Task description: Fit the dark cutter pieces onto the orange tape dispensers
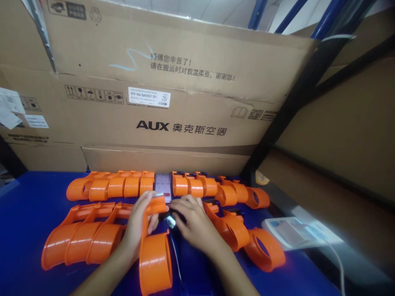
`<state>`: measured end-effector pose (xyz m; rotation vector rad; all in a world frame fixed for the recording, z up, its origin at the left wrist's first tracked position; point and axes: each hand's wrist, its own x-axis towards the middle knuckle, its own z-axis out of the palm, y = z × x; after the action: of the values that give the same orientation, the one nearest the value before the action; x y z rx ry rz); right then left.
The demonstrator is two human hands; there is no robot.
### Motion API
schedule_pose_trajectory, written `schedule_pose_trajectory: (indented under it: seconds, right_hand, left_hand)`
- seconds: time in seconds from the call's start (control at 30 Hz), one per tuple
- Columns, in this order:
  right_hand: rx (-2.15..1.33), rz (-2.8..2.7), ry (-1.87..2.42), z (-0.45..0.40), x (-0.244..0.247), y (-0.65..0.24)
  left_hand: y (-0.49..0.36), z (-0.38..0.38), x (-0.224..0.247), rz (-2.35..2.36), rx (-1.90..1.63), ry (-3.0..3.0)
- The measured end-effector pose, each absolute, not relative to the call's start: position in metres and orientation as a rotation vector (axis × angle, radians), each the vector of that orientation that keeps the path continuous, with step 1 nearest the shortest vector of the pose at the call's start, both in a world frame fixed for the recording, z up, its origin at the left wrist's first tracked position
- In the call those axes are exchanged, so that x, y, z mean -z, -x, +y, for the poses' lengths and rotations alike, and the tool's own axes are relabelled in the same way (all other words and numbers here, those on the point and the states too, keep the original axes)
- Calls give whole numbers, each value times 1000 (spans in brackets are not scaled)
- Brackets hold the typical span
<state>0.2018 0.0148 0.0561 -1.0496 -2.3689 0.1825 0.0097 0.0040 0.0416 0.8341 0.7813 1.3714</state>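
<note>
My left hand (pixel 138 224) is closed around the upper part of an orange plastic part (pixel 156 261), whose wide ring hangs down toward me. Just to its right, my right hand (pixel 194 222) has its fingers bent over a small black piece (pixel 166 214) at the end of the orange part; its fingertips are partly hidden. A small bright piece (pixel 170 222) shows between the hands, with a thin pale cable (pixel 177 259) running down from near it. Behind the hands a phone (pixel 163 185) lies between two rows of orange parts.
Orange ringed parts (pixel 116 188) line the back left, more (pixel 83 242) the front left. On the right, others (pixel 210 187) carry black pieces. A white power strip (pixel 296 232) with a charger lies at the right. Cardboard (pixel 185 107) stands behind the blue table (pixel 21 213).
</note>
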Motion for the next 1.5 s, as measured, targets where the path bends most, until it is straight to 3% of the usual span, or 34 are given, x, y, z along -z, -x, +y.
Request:
schedule_pose_trajectory:
  seconds: [0.5, 1.5]
  right_hand:
    - [-393, -2042, 750, 5, -71, -205]
    - [-517, -1831, 884, 5, -65, -195]
  left_hand:
    - [-19, -11, -36, 920, -1305, -1075]
    - [-20, -10, -37, 870, -1306, -1023]
